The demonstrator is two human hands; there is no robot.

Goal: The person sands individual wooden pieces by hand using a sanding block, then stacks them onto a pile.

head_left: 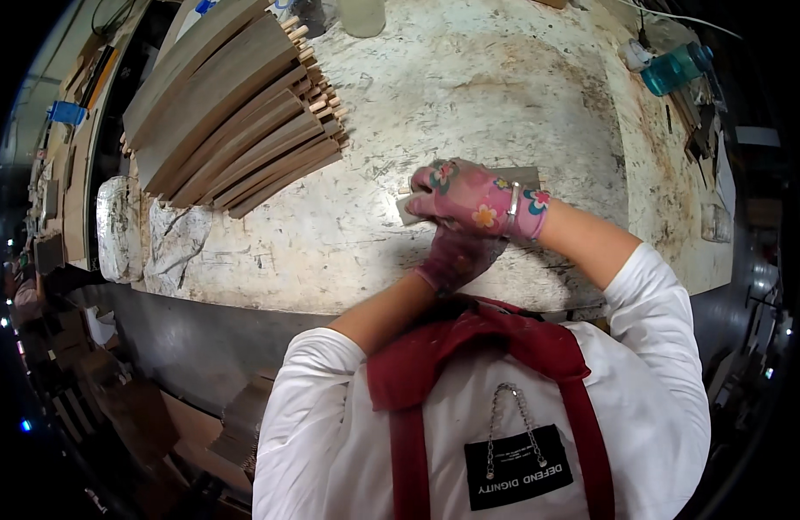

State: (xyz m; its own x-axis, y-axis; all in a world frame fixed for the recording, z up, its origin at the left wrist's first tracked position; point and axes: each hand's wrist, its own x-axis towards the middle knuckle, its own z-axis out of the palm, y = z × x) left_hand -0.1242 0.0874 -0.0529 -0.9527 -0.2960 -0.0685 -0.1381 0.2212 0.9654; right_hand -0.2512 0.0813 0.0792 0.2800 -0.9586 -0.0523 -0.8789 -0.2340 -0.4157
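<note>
A grey-brown wooden board (525, 177) lies across the worktable in front of me, with a pale dowel tip showing at its end. My right hand (473, 201), in a pink flowered glove, reaches over the board, its fingers curled round the left part. Close below it is my left hand (459, 258), in a darker pink glove; its fingers are hidden under the right hand and the board. Most of the board's middle is covered by the right hand. To the left, a fanned stack of similar curved wooden boards (235, 104) has pale dowels sticking out of the ends.
The scuffed, pale worktable (521, 104) spreads under everything. A teal bottle (673, 71) lies at the far right, near loose scraps. A clear container (362, 16) stands at the back. Plastic wrapping (176, 247) sits at the near left edge, beside a wrapped bundle (118, 230).
</note>
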